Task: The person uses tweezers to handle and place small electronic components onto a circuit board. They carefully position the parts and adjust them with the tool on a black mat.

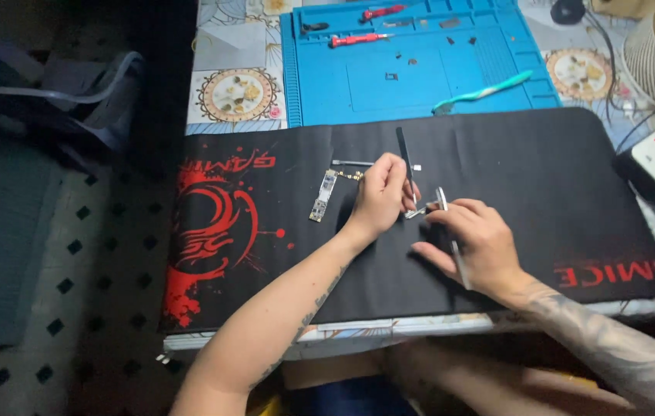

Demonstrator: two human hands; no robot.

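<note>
I see both hands meeting at the centre of the frame, over the black desk mat (543, 177) with its red splatter print. My left hand (383, 196) has its grip pinched on a thin dark tool (404, 158) that stands nearly upright, its tip coming down at a small silvery part (417, 211). My right hand (475, 245) has its grip pressed together on metal tweezers (450, 239), whose tips reach that same silvery part from the right; whether they actually clamp it I cannot tell. Just left of the left hand, a narrow circuit board (322, 196) lies flat on the mat, with a slim metal tool (352, 162) just above it. In the upper middle of the frame, the blue repair mat (497, 69) covers the far worktop, carrying two red-handled screwdrivers (358, 38), small loose bits and a teal brush (483, 92) at its lower right edge.
</note>
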